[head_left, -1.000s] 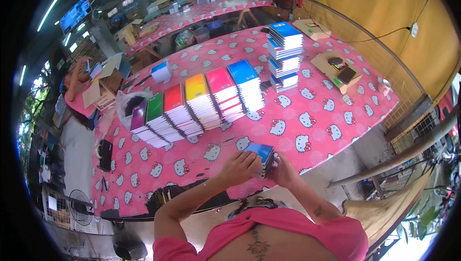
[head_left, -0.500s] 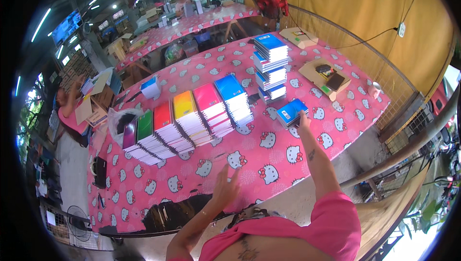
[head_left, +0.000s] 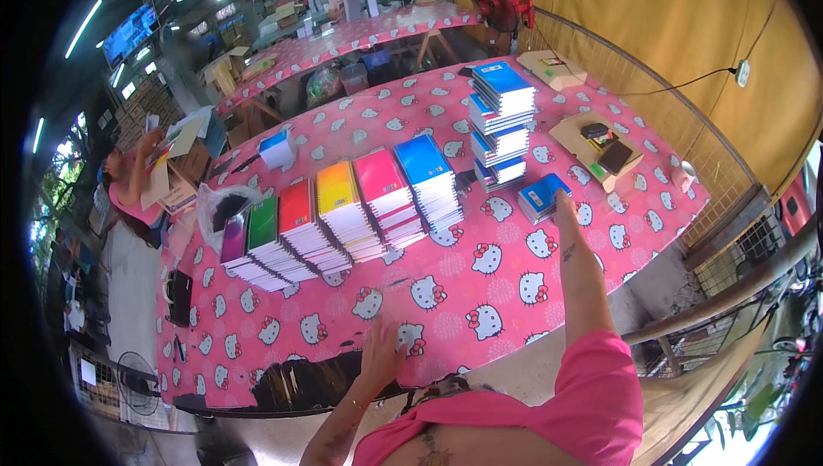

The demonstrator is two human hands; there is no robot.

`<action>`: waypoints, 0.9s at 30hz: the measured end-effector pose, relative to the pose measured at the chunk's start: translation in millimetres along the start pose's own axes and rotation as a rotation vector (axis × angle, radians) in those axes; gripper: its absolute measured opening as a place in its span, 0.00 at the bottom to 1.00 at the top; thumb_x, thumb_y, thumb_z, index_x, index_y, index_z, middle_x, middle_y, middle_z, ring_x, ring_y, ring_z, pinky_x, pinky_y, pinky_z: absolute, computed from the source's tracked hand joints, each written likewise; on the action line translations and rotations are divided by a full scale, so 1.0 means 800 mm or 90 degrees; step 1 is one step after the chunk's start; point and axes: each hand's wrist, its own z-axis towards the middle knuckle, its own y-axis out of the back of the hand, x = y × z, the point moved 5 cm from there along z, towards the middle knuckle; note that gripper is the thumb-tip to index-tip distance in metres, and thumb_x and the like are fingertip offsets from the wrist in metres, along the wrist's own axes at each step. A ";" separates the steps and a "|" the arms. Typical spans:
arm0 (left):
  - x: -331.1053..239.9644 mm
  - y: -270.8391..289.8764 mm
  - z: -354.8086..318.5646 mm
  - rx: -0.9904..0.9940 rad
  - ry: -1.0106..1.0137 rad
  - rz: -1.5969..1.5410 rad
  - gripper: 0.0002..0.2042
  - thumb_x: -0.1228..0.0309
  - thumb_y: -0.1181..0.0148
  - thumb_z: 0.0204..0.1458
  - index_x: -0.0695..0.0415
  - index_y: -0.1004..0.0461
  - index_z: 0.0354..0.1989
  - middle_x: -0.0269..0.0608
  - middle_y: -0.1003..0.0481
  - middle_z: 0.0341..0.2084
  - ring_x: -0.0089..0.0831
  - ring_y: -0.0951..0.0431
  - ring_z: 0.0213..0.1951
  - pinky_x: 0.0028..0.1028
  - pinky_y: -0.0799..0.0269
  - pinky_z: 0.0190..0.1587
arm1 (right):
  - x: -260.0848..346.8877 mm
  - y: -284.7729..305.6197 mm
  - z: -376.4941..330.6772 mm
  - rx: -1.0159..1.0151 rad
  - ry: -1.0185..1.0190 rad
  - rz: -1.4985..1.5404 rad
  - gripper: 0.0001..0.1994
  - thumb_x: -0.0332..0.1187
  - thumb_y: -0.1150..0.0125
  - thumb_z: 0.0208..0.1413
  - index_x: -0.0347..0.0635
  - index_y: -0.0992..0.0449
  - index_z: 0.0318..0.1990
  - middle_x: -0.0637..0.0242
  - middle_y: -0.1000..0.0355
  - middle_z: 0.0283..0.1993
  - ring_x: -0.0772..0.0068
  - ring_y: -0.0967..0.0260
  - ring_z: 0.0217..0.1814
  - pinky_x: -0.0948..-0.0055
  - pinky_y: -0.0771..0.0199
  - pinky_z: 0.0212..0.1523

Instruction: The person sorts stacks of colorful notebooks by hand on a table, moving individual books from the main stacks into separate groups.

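While the head view is the only one to go by, each line below is read from it.

Right hand: the right hand [head_left: 561,202] is stretched far out across the table [head_left: 480,294], fingers laid on a small blue stack of notebooks [head_left: 543,196]; whether they grip it or merely rest on it, I cannot tell.

Left hand: the left hand [head_left: 381,353] lies spread and flat on the pink patterned cloth near the front edge, holding nothing.

Small stack, position: it sits just beside the foot of the tall blue-and-white pile [head_left: 500,123], apart from the slanted row of coloured notebook stacks [head_left: 343,213].

Risk, tall pile: it looks unevenly stepped; a nudge from the reaching arm could, I judge, tip it.

Risk, small stack: its top copies seem slightly fanned, so a push from fingertips alone might slide them apart.

Risk, reach: with the arm at full stretch and weight on the other palm, control is likely poor.

Risk, tray: an open cardboard tray [head_left: 596,144] with dark items stands near, within sweep of the elbow.
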 end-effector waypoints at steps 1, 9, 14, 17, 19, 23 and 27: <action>-0.003 0.000 0.008 0.001 -0.004 -0.005 0.30 0.67 0.35 0.51 0.59 0.37 0.63 0.69 0.43 0.63 0.66 0.38 0.62 0.52 0.37 0.61 | 0.002 0.012 0.003 -0.071 0.020 -0.038 0.24 0.48 0.39 0.52 0.33 0.27 0.45 0.51 0.34 0.51 0.59 0.29 0.39 0.51 0.25 0.30; -0.028 0.092 0.148 -0.267 -0.140 0.108 0.31 0.69 0.37 0.53 0.63 0.39 0.65 0.60 0.41 0.65 0.58 0.36 0.63 0.51 0.39 0.63 | 0.055 -0.073 -0.321 0.211 0.731 0.042 0.31 0.28 0.36 0.51 0.32 0.37 0.63 0.45 0.36 0.62 0.44 0.37 0.65 0.53 0.38 0.65; -0.041 0.157 0.297 -0.358 -0.171 0.253 0.20 0.72 0.44 0.56 0.63 0.30 0.57 0.55 0.29 0.56 0.49 0.28 0.57 0.50 0.37 0.62 | 0.127 -0.132 -0.539 0.189 1.231 -0.327 0.27 0.28 0.38 0.51 0.46 0.30 0.61 0.63 0.30 0.60 0.59 0.36 0.66 0.55 0.42 0.64; -0.043 0.162 0.307 -0.326 -0.198 0.209 0.14 0.77 0.45 0.53 0.63 0.26 0.49 0.53 0.22 0.46 0.47 0.22 0.48 0.46 0.33 0.58 | 0.136 -0.135 -0.504 0.167 1.248 -0.344 0.17 0.26 0.38 0.48 0.47 0.22 0.49 0.69 0.24 0.46 0.65 0.28 0.51 0.59 0.36 0.53; -0.049 0.207 0.250 -0.423 -0.192 0.113 0.14 0.82 0.46 0.51 0.62 0.24 0.47 0.53 0.21 0.42 0.49 0.20 0.43 0.43 0.28 0.52 | 0.135 -0.083 -0.540 0.264 1.186 -0.228 0.16 0.23 0.39 0.47 0.45 0.21 0.45 0.64 0.23 0.41 0.60 0.26 0.45 0.58 0.35 0.51; -0.065 0.219 0.129 -0.419 -0.205 -0.103 0.18 0.82 0.47 0.54 0.59 0.26 0.54 0.52 0.22 0.43 0.50 0.22 0.46 0.44 0.29 0.54 | 0.012 -0.030 -0.483 0.742 0.762 -0.008 0.18 0.18 0.44 0.43 0.41 0.20 0.44 0.57 0.24 0.44 0.52 0.28 0.51 0.57 0.34 0.60; -0.021 0.039 0.011 -0.154 -0.291 -0.045 0.18 0.78 0.46 0.55 0.58 0.28 0.55 0.49 0.26 0.54 0.48 0.26 0.56 0.43 0.30 0.58 | -0.147 -0.051 -0.529 0.766 0.964 -0.444 0.19 0.18 0.45 0.45 0.40 0.21 0.47 0.54 0.27 0.55 0.47 0.31 0.57 0.55 0.32 0.60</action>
